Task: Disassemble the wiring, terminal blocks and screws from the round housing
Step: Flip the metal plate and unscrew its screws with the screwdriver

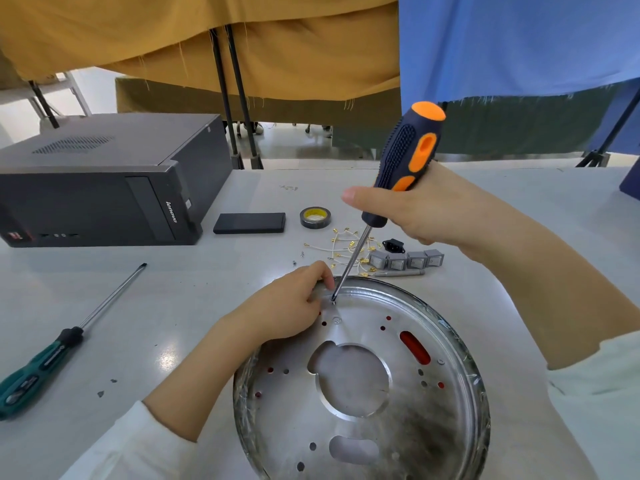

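The round metal housing lies on the table in front of me, with a large centre hole and several small holes. My right hand grips an orange and navy screwdriver, whose tip stands on a screw at the housing's far rim. My left hand rests on the far rim, its fingers curled round the rim right beside the tip. Behind the housing lie white wires with brass terminals, several grey switch blocks, a black socket and two loose screws.
A green-handled screwdriver lies at the left. A black computer tower lies on its side at the back left. A flat black box, a tape roll and a thin grey tool sit behind the housing.
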A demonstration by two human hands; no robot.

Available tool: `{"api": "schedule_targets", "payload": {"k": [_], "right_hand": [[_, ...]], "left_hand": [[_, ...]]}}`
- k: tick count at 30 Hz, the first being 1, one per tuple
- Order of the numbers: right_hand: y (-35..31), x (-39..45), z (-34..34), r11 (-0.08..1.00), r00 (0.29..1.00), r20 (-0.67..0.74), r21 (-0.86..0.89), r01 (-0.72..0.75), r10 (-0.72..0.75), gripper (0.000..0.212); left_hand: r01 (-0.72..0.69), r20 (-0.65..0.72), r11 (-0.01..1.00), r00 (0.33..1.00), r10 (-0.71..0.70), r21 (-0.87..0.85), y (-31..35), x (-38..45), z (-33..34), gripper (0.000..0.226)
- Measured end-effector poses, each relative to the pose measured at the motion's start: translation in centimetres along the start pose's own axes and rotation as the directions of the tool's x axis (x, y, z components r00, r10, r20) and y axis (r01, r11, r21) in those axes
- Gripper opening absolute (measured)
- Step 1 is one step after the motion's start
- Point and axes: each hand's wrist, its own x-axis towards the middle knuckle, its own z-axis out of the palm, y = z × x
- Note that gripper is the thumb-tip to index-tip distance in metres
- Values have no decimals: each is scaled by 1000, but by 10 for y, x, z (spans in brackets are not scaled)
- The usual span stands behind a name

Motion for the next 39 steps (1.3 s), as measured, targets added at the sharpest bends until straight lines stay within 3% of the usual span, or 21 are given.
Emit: {"api": "schedule_targets", "payload": {"k": [7,11,13,19,24,29,32,36,39], "right_hand": [[-1,1,-5,993,994,88,100,-66,57,16],[1,2,-2,999,1000,-10,-41,-5,5,36],[3,3,-1,1000,1000,-30,-31,2,-3,37],[1,4,-4,992,993,87,97,-83,74,8],[2,5,0,999,999,-46,-50,8,-10,40],[2,5,-1,999,999,-2,33,-42,42,22],[1,4,0,998,999,34,44,-43,42,31],[3,3,3,999,999,-43,-38,3,-4,40],[4,4,2,999,1000,-12,31,-23,23,23]], "left_hand": [[-72,-84,996,994,76,53,2,1,2,17],[-35,-52,988,998,43,153,3,3,3,22],[-36,-58,988,997,45,151,3,4,3,19],[-30,-89,979,995,49,203,5,3,2,12],[-39,-89,972,994,62,233,6,4,2,11],[-54,-85,969,993,76,241,6,4,2,9],[-63,-82,968,993,85,244,5,3,2,12],[-72,-82,966,992,94,247,6,4,2,14],[-76,-93,961,990,104,264,6,3,3,13]]}}
